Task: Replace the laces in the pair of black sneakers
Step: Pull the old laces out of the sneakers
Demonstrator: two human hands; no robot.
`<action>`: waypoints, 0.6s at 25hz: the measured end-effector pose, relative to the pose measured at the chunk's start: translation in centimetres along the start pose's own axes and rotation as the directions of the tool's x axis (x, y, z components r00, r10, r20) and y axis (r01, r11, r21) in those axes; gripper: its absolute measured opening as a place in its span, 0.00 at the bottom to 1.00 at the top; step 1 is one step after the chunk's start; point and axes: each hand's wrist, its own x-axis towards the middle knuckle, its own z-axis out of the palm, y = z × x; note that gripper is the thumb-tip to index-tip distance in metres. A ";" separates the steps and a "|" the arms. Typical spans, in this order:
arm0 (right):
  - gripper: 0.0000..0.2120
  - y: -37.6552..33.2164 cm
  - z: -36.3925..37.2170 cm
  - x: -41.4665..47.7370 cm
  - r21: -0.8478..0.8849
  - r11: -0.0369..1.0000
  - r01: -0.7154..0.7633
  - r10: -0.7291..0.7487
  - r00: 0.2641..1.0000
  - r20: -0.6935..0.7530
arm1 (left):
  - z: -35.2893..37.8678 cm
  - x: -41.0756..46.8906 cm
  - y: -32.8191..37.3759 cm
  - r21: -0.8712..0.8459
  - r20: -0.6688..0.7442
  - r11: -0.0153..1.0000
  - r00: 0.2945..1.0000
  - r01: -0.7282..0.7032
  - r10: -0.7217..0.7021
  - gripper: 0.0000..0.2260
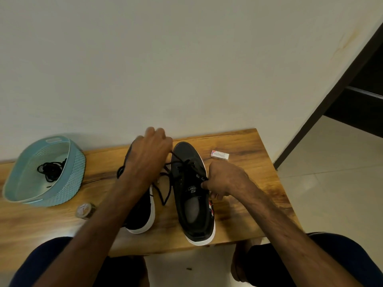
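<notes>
Black lace (168,192): soft, limp, light; half-threaded in shoe (184,150) on bench (248,172). Likely best taken by stiff tip. Left hand (149,154), fingers curled, pinches lace; right hand (224,180) pinches shoe's eyelet edge.

Wooden table (238,146): sneakers (187,151), basket (76,170), tape (85,210), box (220,155).

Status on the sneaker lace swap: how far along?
Done: a bundle of black laces sits in the teal basket, likely the old ones. In hand: right sneaker partly laced; left hand pulls its lace, right hand pinches it at an eyelet. Left: finish, tie; left sneaker mostly hidden, unclear.
</notes>
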 end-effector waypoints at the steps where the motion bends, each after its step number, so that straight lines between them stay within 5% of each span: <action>1: 0.09 0.1 0.0 0.0 0.013 1.000 0.006 -0.006 1.000 -0.002 | 0.0 -0.2 -1.6 -0.028 -0.027 0.997 0.997 0.078 -0.079 0.08; 5: 0.12 -0.6 0.2 -0.3 0.057 0.998 0.030 -0.031 0.999 0.019 | 1.2 -0.8 -3.2 -0.088 0.024 0.948 0.952 0.307 -0.306 0.08; 11: 0.13 -1.9 1.0 -1.2 -0.133 0.979 0.152 -0.175 0.968 -0.179 | 1.2 -0.9 2.1 -0.214 0.127 0.977 0.992 0.016 0.012 0.17; 15: 0.13 -2.4 2.0 -0.4 -0.101 0.973 0.209 -0.225 0.954 -0.198 | 1.6 -1.2 2.7 -0.159 0.216 0.986 0.973 -0.044 0.079 0.10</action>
